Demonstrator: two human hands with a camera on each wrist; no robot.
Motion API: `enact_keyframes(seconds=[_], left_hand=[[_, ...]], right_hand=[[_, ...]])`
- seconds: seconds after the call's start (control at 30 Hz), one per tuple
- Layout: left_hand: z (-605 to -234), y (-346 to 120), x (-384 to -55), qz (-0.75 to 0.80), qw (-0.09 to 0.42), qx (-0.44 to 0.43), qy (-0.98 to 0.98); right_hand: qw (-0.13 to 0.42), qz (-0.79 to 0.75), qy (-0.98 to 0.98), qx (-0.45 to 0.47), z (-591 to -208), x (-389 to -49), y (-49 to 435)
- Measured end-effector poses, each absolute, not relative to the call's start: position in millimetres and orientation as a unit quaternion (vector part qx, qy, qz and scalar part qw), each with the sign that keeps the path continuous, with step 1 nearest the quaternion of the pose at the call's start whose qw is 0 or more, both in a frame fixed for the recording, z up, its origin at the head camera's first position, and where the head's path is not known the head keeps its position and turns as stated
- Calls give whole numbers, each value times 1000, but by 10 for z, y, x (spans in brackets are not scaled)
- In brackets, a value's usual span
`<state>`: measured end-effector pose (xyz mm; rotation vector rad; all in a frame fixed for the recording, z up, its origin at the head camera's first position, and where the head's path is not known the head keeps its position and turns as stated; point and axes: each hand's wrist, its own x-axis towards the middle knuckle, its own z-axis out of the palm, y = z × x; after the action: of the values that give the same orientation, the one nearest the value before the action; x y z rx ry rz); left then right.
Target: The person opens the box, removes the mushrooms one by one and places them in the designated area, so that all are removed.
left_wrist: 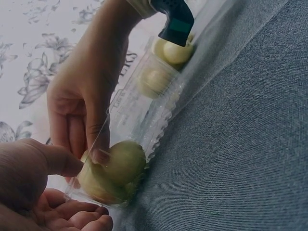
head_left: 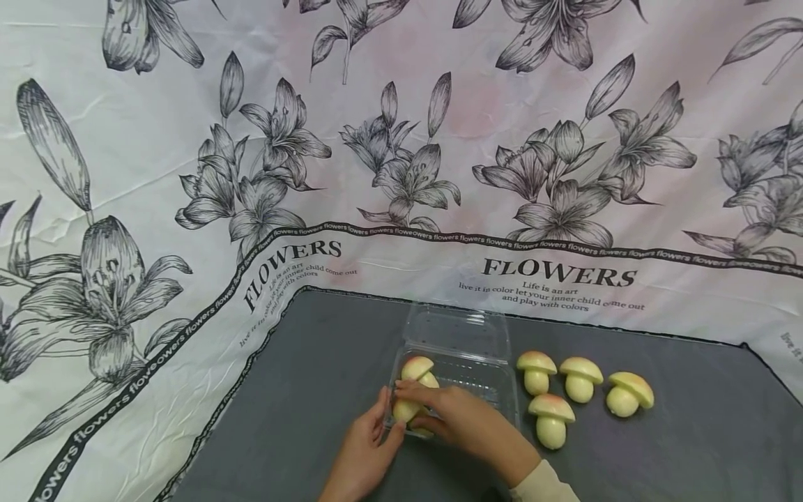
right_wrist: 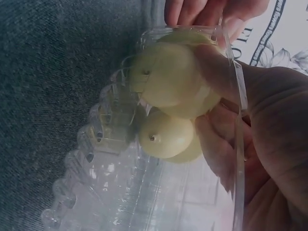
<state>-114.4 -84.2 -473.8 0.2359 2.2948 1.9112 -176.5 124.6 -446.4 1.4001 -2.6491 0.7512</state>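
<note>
My right hand (head_left: 464,422) reaches into the left end of a hinged clear plastic box (head_left: 479,373), its thumb and fingers pinching a pale yellow-green mushroom-shaped piece (right_wrist: 166,79). Another mushroom-shaped piece (head_left: 417,366), with a reddish top, lies just behind it in the box. At the front left corner my left hand (head_left: 364,446) grips the box, thumb along the front and fingers at the left side. Through the clear wall, the left wrist view shows the right thumb on the held piece (left_wrist: 126,161). Part of that piece is hidden behind the right fingers.
Several more mushroom-shaped pieces (head_left: 551,422) stand or lean on the dark grey cloth (head_left: 314,355) right of the box. The raised lid (head_left: 458,331) leans back toward a white flower-print sheet (head_left: 401,272) behind the table.
</note>
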Motion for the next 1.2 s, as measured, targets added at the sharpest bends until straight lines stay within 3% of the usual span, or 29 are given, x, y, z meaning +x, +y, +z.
enact_keyframes(seconds=[0.27,0.77,1.2], left_hand=[[-4742,-836,-1144,635,72,68,766],[-4748,-830,-1152,639,69,66,763],[-4739,-811,-1147,631,78,50,770]], right_hand=[[17,224,-862,454,-4458,-1776,1228],[72,203,-858,465,-4478,-1778,1252],[80,234,-876,414,-4381,-1731,1370]])
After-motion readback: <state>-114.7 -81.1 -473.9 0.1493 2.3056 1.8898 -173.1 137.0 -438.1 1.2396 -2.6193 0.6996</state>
